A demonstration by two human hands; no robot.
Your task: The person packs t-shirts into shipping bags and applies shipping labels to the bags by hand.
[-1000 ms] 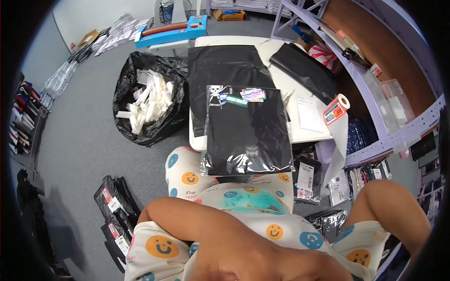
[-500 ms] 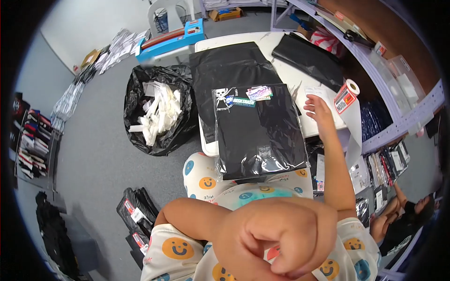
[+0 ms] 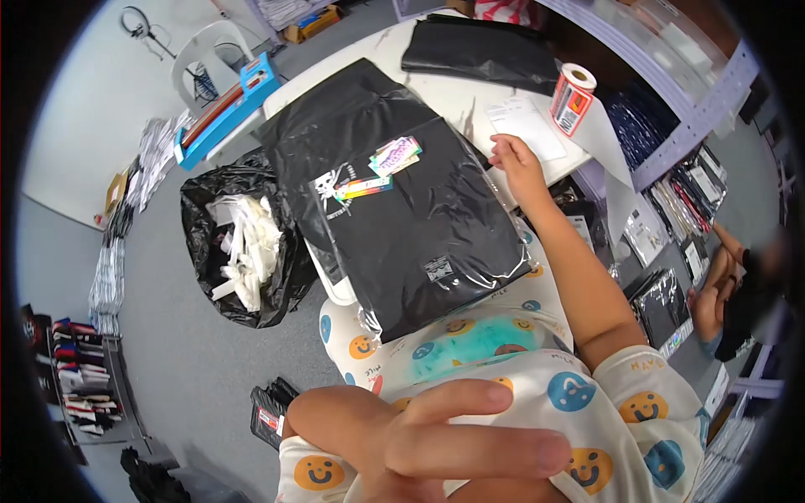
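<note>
My left hand is large and close to the camera, above my lap. Its fingers are stretched out and apart, with nothing seen in them. Over the table's right part, my right hand is beside a white paper sheet and the bagged garment's edge. Its fingers are bent together, and any held thing is hidden. The folded black garment in clear plastic lies partly on the table edge and over my lap. It shows a white skull print and carries colourful stickers. Black plastic lies under it.
A label roll stands on the white table, near folded black plastic. On the left, a black bag holds white scraps. A blue box is behind it. Another person's arm is at the right, beside packed garments.
The view has turned, shifting the table and bag leftward. My left hand has uncurled from a closed shape. My right hand's fingers have drawn together, nearer the garment. The colourful stickers look differently arranged.
</note>
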